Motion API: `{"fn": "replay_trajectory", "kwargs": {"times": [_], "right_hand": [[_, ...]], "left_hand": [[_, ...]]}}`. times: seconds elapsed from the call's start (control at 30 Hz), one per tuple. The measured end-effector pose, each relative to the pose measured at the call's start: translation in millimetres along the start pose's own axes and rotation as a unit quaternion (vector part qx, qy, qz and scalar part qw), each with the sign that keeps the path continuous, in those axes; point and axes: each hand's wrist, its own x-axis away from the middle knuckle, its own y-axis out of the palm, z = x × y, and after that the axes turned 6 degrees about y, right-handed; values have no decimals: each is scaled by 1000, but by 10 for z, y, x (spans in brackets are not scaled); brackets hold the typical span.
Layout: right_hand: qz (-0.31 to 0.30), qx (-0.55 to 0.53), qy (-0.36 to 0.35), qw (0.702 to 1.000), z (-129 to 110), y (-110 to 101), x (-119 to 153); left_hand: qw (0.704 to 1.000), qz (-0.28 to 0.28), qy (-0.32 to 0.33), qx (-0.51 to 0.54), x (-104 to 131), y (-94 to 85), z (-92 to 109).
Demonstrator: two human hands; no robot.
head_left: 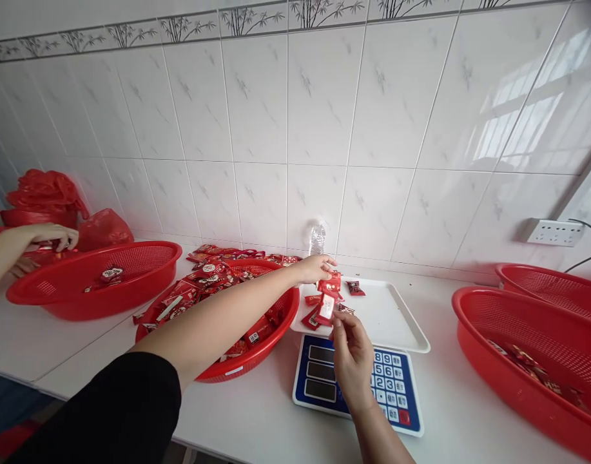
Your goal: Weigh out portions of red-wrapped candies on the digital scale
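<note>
My left hand (317,267) reaches across the full red basket (276,338) to the white tray (406,319) of the scale. Its fingers are bent over a red packet (330,282); whether they grip it is hard to make out. Thumb and fingers of my right hand (353,351) pinch the lower edge of a red packet with a pale label (327,307), above the tray's front left part. Several red packets lie beneath and around it, and a dark red one (356,288) sits apart near the back. The scale's blue keypad panel (314,372) is partly behind my right hand.
A red basket (102,303) with a few packets stands at the left, where another person's hands (53,237) are beside red bags (46,192). A clear bottle (317,238) is by the wall. Two red baskets (479,322) (541,274) stand at the right, below a socket strip (553,232).
</note>
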Motion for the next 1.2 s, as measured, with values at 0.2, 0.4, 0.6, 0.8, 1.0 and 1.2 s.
{"fn": "replay_trajectory", "kwargs": {"times": [0.2, 0.4, 0.6, 0.8, 1.0, 1.2], "right_hand": [[-75, 55, -108, 990, -106, 54, 85], [-80, 41, -94, 991, -130, 88, 106], [201, -116, 87, 969, -136, -44, -150], [85, -296, 244, 920, -139, -228, -359], [302, -302, 135, 894, -106, -380, -424], [304, -306, 141, 891, -59, -427, -486]], "left_hand": [[999, 34, 15, -31, -19, 43, 36], [998, 53, 25, 3, -53, 41, 44], [985, -83, 56, 143, 149, 143, 286], [980, -117, 162, 22, 223, 373, 397], [934, -35, 215, -282, -73, 420, 64], [910, -151, 154, -354, -539, 726, -133]]}}
